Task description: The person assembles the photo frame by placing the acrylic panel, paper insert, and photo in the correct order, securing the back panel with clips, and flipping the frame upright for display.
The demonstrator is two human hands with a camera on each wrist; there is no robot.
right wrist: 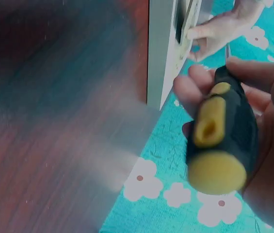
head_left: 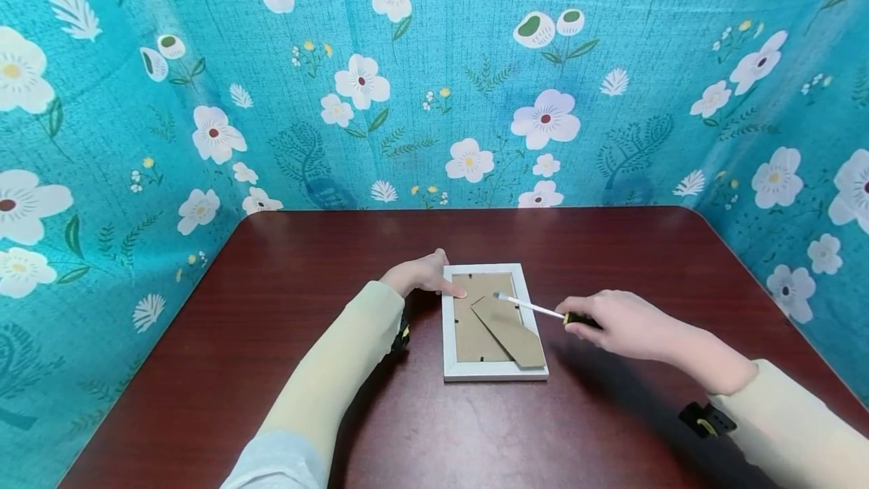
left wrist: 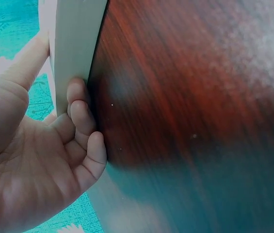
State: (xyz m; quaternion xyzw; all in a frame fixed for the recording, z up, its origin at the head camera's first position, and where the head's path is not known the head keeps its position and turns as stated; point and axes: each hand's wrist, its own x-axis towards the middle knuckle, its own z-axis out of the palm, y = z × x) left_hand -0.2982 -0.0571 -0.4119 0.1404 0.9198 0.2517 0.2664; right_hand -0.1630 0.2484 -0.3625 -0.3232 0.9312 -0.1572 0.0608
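Note:
A white picture frame (head_left: pixel 449 338) lies face down on the table, its brown backing board (head_left: pixel 468 342) upward. Small dark tabs sit along the board's edges, and a brown easel stand (head_left: pixel 517 342) slants across it to the lower right corner. My left hand (head_left: pixel 424 274) holds the frame's upper left side, thumb on the back. In the left wrist view its curled fingers (left wrist: pixel 82 116) press against the frame's side. My right hand (head_left: pixel 627 323) grips a screwdriver (head_left: pixel 532 307) by its black and yellow handle (right wrist: pixel 219 131). The flat metal tip is over the backing board; contact cannot be told.
The dark reddish wooden table (head_left: pixel 326 247) extends around the frame on all sides. A turquoise flowered cloth (head_left: pixel 434 96) hangs behind the table and along both its sides. Black straps with yellow parts are on both wrists, the right strap (head_left: pixel 707 419) showing clearly.

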